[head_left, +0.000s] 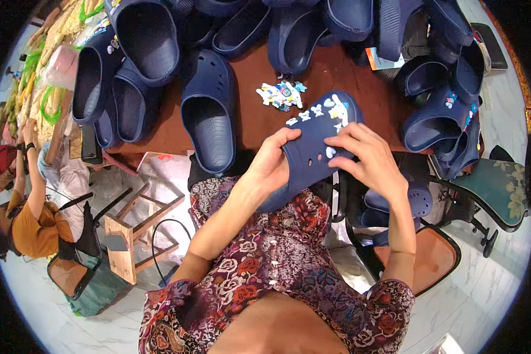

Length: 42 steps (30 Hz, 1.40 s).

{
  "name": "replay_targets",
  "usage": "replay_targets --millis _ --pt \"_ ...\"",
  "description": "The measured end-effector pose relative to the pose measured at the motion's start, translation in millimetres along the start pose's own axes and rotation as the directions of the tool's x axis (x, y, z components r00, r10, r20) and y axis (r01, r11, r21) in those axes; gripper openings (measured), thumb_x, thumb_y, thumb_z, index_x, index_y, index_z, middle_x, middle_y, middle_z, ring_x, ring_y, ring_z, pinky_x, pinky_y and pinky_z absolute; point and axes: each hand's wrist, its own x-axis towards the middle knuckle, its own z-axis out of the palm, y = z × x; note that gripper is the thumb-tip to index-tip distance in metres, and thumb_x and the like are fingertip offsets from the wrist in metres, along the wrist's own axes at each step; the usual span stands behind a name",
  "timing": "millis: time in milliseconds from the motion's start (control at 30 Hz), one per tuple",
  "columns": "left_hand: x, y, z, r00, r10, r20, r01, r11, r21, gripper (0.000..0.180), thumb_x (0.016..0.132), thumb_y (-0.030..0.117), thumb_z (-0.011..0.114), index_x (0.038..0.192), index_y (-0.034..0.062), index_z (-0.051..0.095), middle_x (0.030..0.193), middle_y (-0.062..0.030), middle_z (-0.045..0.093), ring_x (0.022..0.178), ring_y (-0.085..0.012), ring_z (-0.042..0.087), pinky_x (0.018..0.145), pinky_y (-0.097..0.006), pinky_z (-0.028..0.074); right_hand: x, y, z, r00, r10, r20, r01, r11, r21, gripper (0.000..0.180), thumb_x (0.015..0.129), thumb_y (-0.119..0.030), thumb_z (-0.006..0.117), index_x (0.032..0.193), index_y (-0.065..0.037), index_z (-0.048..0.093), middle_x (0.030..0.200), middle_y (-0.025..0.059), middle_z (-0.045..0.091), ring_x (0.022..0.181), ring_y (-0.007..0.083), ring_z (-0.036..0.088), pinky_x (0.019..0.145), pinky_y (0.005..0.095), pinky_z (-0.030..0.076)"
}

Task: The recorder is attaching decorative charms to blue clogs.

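Currently, the left hand grips a navy clog while the right hand, fingertips parted, frames its pale-blue charm.

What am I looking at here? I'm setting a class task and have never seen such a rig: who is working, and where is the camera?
No machine is working here: these are a person's bare hands. The one picture comes from a wide fisheye camera worn on that person's head, looking down, so straight edges bend near its rim. The picture's left is the person's left. The left hand holds a blue clog; the right hand is at a pale heart charm on it. White charms also sit on that clog. On the brown table are loose charms and other clogs.
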Motion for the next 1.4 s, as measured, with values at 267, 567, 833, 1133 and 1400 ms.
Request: replay_targets --millis 267,567,833,1133,1400 --pt "3.0 -6.3 -1.2 0.998 -0.018 0.057 0.018 1.0 -0.006 0.044 0.097 0.027 0.045 0.127 -0.0041 0.051 0.122 -0.0188 0.062 0.107 -0.0295 0.063 0.099 -0.046 0.048 -14.0 7.0 13.8 0.998 -0.054 -0.016 0.053 0.997 -0.058 0.026 0.075 -0.017 0.075 0.096 -0.005 0.063 0.091 0.0086 0.058 0.086 0.0291 0.058 0.075 0.0404 0.048" --pt "1.9 -10.3 -3.3 0.997 0.004 0.078 -0.014 0.991 0.133 0.033 0.092 0.012 0.056 0.122 -0.0027 0.055 0.113 -0.0119 0.065 0.102 -0.0234 0.065 0.095 -0.039 0.051 -10.7 20.5 13.7 0.998 -0.06 0.011 0.06 0.998 -0.001 0.023 0.08 -0.017 0.072 0.097 -0.005 0.062 0.092 0.0101 0.058 0.089 0.0307 0.06 0.077 0.0404 0.049" --pt "5.8 -9.1 -5.6 0.994 0.108 0.01 -0.107 0.963 0.246 0.032 0.087 0.006 0.058 0.117 -0.0028 0.058 0.11 -0.0105 0.066 0.099 -0.0214 0.065 0.094 -0.036 0.05 -10.3 29.1 27.5 0.969 -0.164 -0.186 0.142 0.982 -0.125 0.028 0.078 -0.012 0.073 0.105 -0.006 0.066 0.095 0.0079 0.059 0.088 0.0264 0.06 0.074 0.037 0.051" --pt "1.3 -5.9 -4.9 0.994 0.091 -0.057 -0.072 0.959 0.273 0.03 0.084 0.009 0.058 0.113 -0.0019 0.06 0.107 -0.0095 0.066 0.097 -0.0198 0.065 0.093 -0.036 0.051 -6.7 33.2 40.2 0.909 -0.304 -0.286 0.233 0.938 -0.256 0.031 0.071 -0.011 0.078 0.101 -0.008 0.068 0.091 0.0054 0.059 0.077 0.0237 0.059 0.065 0.035 0.051" --pt "-1.1 -7.5 1.9 0.995 0.073 -0.064 -0.05 0.95 0.308 0.03 0.084 0.009 0.058 0.113 -0.0016 0.06 0.103 -0.0065 0.066 0.094 -0.018 0.065 0.09 -0.034 0.051 -9.2 35.4 43.9 0.901 -0.298 -0.315 0.223 0.941 -0.254 0.029 0.071 -0.009 0.078 0.098 -0.007 0.068 0.089 0.0055 0.059 0.074 0.0236 0.06 0.062 0.034 0.05"
